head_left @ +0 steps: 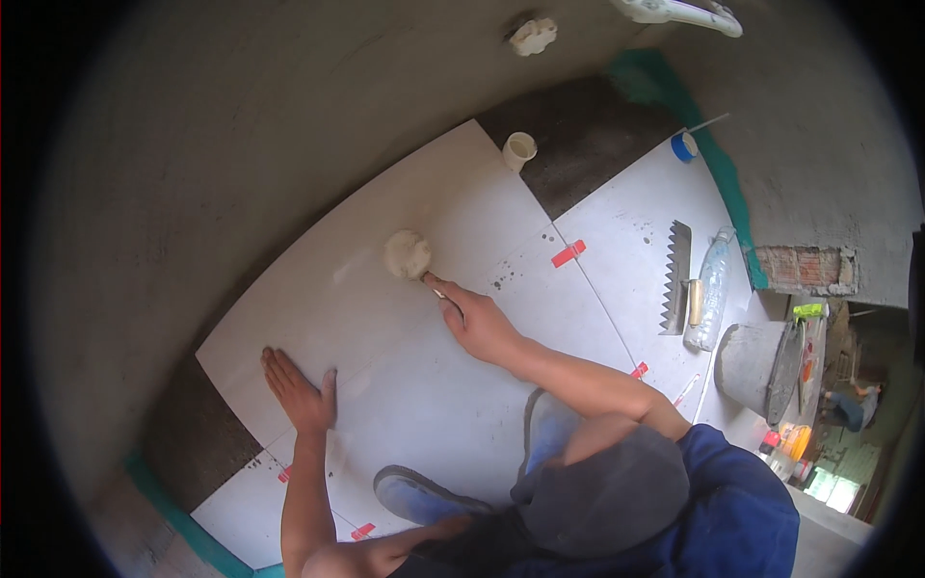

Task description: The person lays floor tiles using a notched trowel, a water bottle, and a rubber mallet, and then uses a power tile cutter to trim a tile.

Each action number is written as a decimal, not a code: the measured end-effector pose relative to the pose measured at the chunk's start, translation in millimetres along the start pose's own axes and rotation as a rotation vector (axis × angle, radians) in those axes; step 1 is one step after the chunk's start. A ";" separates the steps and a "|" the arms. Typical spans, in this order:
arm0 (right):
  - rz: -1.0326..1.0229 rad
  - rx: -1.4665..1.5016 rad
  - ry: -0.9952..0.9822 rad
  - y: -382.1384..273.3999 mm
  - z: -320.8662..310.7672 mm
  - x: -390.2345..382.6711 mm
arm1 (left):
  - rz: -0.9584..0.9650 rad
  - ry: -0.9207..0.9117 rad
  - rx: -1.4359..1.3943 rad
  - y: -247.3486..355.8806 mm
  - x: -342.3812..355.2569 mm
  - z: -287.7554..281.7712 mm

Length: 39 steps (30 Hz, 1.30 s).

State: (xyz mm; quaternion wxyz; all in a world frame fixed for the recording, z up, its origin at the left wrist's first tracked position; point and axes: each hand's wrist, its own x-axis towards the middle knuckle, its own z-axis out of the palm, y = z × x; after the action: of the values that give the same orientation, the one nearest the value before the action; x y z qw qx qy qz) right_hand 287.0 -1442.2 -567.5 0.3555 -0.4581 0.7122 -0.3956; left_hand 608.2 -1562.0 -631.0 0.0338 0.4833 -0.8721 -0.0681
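Observation:
My right hand (pixel 474 318) reaches forward over the large white floor tiles (pixel 453 202) and grips a handle whose pale rounded head (pixel 407 254) rests on a tile, a rubber mallet by its shape. My left hand (pixel 299 389) lies flat, fingers spread, on the tile at the lower left and holds nothing. Both forearms come in from the bottom edge.
A notched trowel (pixel 677 275) and a clear plastic bottle (pixel 709 291) lie on the tiles at right, beside a grey bucket (pixel 750 366). Red tile spacers (pixel 568 253) sit in the joints. A white pipe stub (pixel 518 150) rises near dark bare mortar (pixel 588 144). My blue shoes (pixel 416 493) rest on the tiles.

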 end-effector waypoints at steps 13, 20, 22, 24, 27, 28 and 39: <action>0.208 0.056 -0.056 18.4 -41.0 4.8 | 0.351 -0.448 0.057 100.6 75.7 -18.3; 0.189 -0.035 0.165 32.7 -64.6 17.8 | 0.286 -0.228 -0.051 195.2 86.4 19.4; 0.197 -0.043 0.200 36.1 -69.4 23.0 | 0.306 -0.248 -0.056 192.1 87.7 19.4; 0.210 0.002 0.175 37.1 -71.1 26.7 | 0.333 -0.213 -0.064 190.6 89.0 21.5; 0.221 0.012 0.231 41.4 -74.2 32.5 | 0.333 -0.213 -0.066 189.7 89.4 24.1; 0.194 0.009 0.235 43.3 -75.4 33.9 | 0.325 -0.243 -0.056 189.9 89.1 24.8; 0.187 0.072 0.272 50.1 -87.0 34.9 | 0.340 -0.234 -0.026 189.0 88.2 28.2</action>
State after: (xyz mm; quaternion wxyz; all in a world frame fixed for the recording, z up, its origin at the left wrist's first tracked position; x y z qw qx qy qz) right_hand 181.4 -1440.6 -579.3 0.3071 -0.3189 0.7788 -0.4444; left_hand 399.4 -1535.4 -630.8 -0.0502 0.3173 -0.9382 -0.1284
